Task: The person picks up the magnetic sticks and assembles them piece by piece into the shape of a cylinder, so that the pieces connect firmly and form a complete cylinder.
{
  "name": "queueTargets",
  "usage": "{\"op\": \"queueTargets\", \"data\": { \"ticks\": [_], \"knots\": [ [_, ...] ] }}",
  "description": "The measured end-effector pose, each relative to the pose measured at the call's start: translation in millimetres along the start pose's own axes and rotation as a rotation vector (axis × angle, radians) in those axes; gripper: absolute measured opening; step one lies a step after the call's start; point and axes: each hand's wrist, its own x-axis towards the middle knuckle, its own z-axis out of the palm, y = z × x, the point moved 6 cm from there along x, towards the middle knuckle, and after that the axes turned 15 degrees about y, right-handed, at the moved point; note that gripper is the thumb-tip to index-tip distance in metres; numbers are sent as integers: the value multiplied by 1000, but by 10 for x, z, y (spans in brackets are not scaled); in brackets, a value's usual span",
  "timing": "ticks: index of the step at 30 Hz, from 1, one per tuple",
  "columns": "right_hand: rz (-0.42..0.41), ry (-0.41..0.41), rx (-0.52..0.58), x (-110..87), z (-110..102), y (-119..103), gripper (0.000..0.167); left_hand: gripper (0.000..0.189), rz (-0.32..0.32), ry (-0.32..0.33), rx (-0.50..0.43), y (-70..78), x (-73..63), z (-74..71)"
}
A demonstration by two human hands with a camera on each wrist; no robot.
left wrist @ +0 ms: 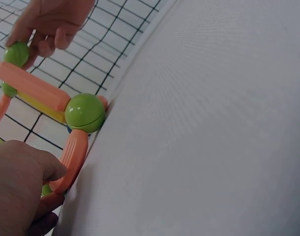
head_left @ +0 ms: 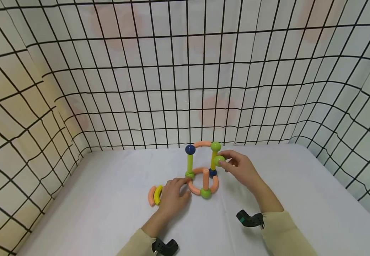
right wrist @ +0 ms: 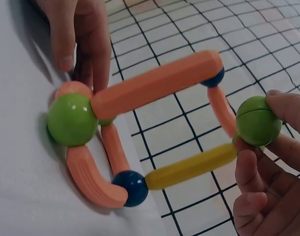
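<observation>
My right hand (head_left: 244,170) pinches a green ball (right wrist: 259,121) between thumb and fingers, close to the upper right of a ball-and-stick construction. Whether that ball touches it, I cannot tell. The construction has a ring of curved orange sticks (left wrist: 74,160) on the table, joined by green and dark blue balls (right wrist: 130,188). Upright stand a light green stick (head_left: 189,163), a yellow stick (right wrist: 192,166) and an orange stick (right wrist: 157,82). A curved orange stick bridges two top balls. My left hand (head_left: 172,197) reaches fingers to the ring's left green ball (head_left: 189,175), thumb apart.
Left of my left hand lie a loose curved orange stick (head_left: 151,196) and a curved yellow stick (head_left: 157,195). A white cloth covers the table (head_left: 108,220). Black grid netting (head_left: 178,89) over white sheets stands behind and at both sides.
</observation>
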Motion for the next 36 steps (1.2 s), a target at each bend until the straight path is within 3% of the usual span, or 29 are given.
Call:
{"op": "queueTargets", "data": {
  "ticks": [7,14,36],
  "knots": [
    [-57,8,81,-71,67,-175,30,40,-3,6,-4,13,-20,-6],
    [-117,-15,89,-116,183,-286,29,40,12,14,-11,7,-13,-15],
    [-142,-59,90,-149,284,-283,30,39,2,-6,-16,2,-11,1]
  ]
}}
